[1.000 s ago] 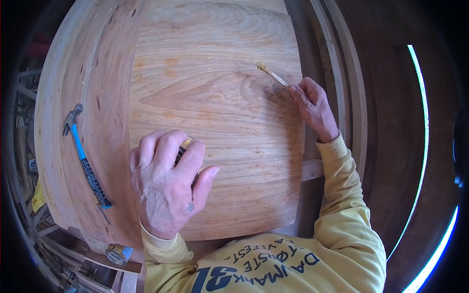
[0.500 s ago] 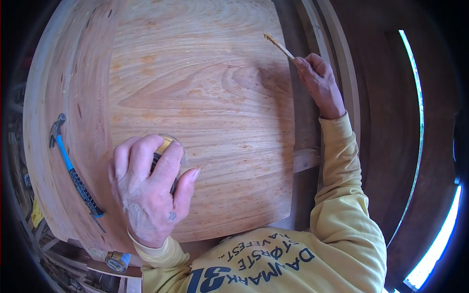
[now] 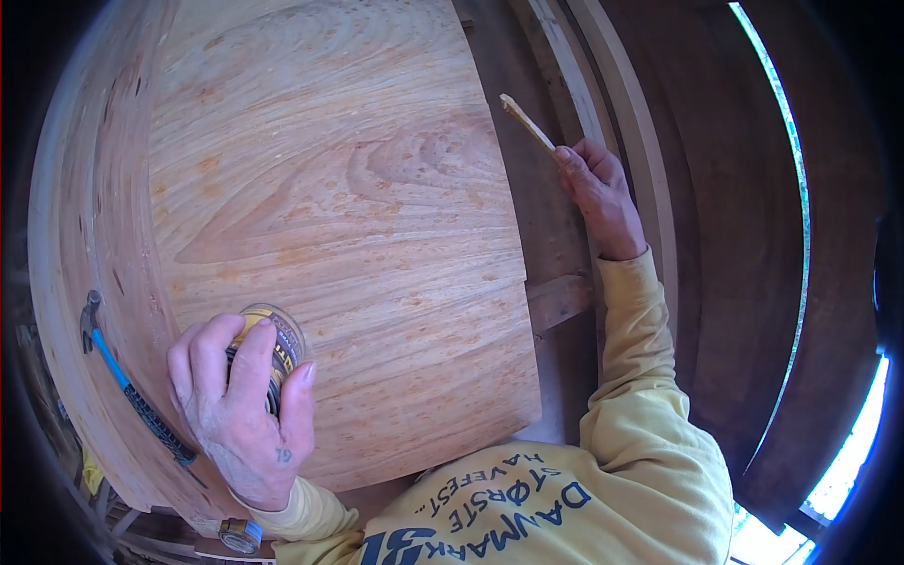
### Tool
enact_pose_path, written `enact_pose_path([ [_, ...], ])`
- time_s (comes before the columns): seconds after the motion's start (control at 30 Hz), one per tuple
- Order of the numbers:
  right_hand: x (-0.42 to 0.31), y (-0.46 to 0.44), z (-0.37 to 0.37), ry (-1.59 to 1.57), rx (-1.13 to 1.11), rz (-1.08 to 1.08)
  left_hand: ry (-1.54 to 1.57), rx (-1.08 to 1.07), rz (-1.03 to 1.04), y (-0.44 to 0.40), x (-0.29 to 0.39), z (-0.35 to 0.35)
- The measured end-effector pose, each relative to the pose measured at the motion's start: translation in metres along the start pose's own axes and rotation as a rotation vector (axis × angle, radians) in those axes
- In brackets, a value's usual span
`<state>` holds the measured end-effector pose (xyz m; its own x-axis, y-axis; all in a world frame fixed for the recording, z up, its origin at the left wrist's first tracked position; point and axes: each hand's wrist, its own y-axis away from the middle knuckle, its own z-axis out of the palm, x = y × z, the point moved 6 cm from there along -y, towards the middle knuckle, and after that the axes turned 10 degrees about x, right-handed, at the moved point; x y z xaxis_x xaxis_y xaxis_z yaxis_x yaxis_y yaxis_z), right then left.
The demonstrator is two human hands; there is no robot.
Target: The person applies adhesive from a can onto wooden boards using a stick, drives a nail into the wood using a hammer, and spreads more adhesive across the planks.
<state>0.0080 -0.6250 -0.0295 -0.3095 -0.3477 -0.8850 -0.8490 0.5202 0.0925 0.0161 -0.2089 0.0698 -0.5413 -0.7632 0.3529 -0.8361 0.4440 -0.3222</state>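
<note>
My left hand (image 3: 240, 410) is closed around a small round can (image 3: 288, 331) with a yellow and black label. The can is over the lower left part of a plywood sheet (image 3: 377, 282), and my fingers hide much of it. Past the sheet's right edge, my right hand (image 3: 605, 202) pinches a thin wooden stick (image 3: 529, 124) between thumb and fingers. The stick points up and to the left, and its far end looks rough and pale. Brownish patches mark the sheet's surface.
A claw hammer (image 3: 137, 395) with a blue and black handle lies on the left of the wood. Below it, near the bottom edge, is a round, watch-like object (image 3: 240, 536). Wooden beams (image 3: 626, 104) run along the right.
The view has shifted, so sheet, can and hammer appear further left and lower. My right hand has moved the stick from over the sheet's edge to outside it.
</note>
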Motion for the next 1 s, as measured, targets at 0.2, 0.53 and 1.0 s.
enact_pose_path([
  [0.2,-0.006,-0.007,0.002,0.005,-0.011,-0.045,0.000,0.008,-0.002,-0.001,0.001,0.003],
  [0.53,-0.042,0.073,0.075,0.019,-0.117,-0.235,-0.005,0.048,-0.044,0.001,-0.007,-0.004],
  [1.0,-0.122,0.013,0.182,0.124,-0.324,-0.524,0.233,0.188,-0.052,0.016,-0.045,-0.026],
])
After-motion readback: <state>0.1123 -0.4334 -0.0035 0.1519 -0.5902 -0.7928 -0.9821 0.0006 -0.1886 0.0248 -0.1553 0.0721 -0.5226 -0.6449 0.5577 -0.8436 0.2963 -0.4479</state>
